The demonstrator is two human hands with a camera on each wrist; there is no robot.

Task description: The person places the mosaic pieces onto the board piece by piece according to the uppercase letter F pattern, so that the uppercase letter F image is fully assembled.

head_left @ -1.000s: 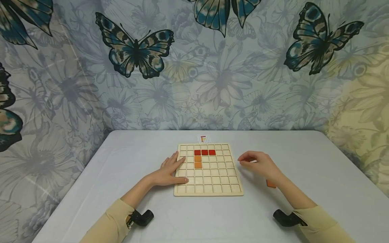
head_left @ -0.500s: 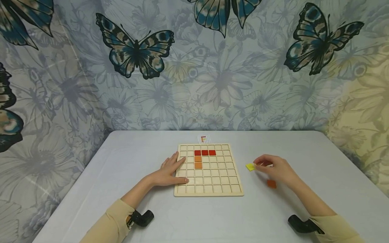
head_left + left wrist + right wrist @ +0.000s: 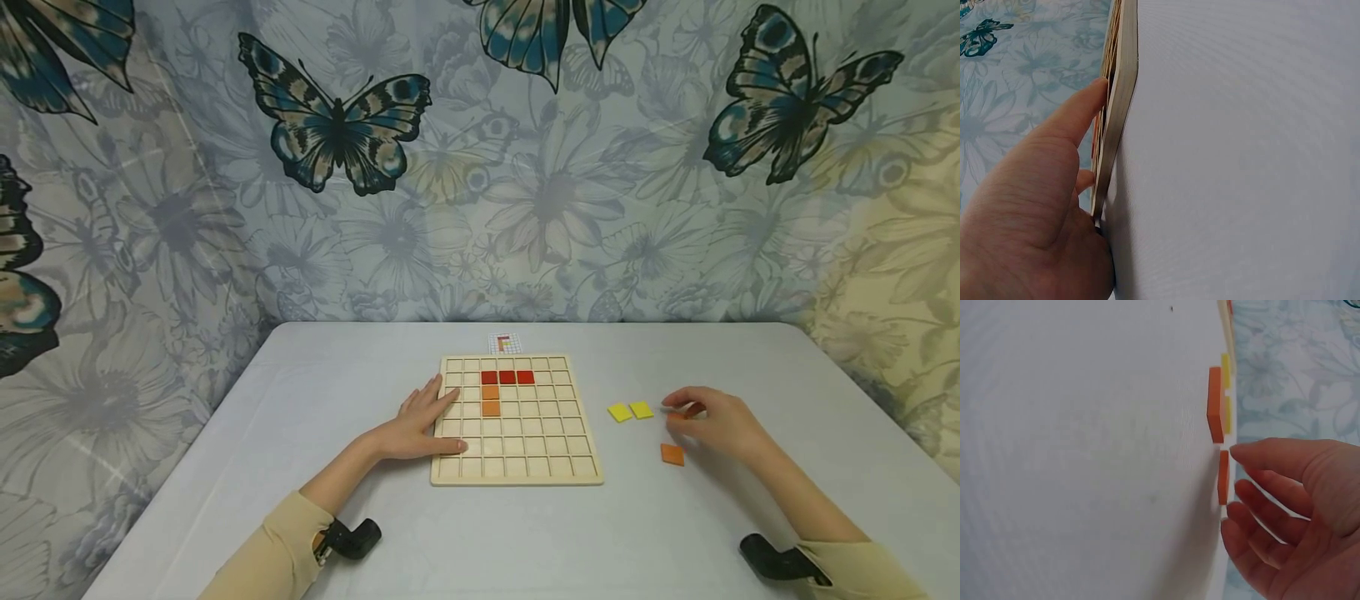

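My left hand (image 3: 411, 425) rests spread on the left side of a wooden grid board (image 3: 536, 437), thumb and fingers over its edge. A row of three red tiles (image 3: 507, 377) lies in the board's upper part, with orange tiles (image 3: 491, 408) in a column below the leftmost. To the right, my right hand (image 3: 716, 423) hovers with bent, parted fingers over an orange tile (image 3: 1223, 478), which the fingers partly hide in the head view. Another orange tile (image 3: 672, 454) lies nearer the front. Left of the hand are two yellow tiles (image 3: 641, 409).
Behind the board lies a small printed card (image 3: 504, 343) with a coloured grid pattern. A white cloth covers the table (image 3: 525, 542). Butterfly-patterned fabric (image 3: 547, 208) rises behind it. Black camera mounts (image 3: 360, 540) stick out at both wrists.
My right hand has moved right, away from the board; two yellow tiles and another orange one have come into sight as it moved. The left hand has stayed on the board.
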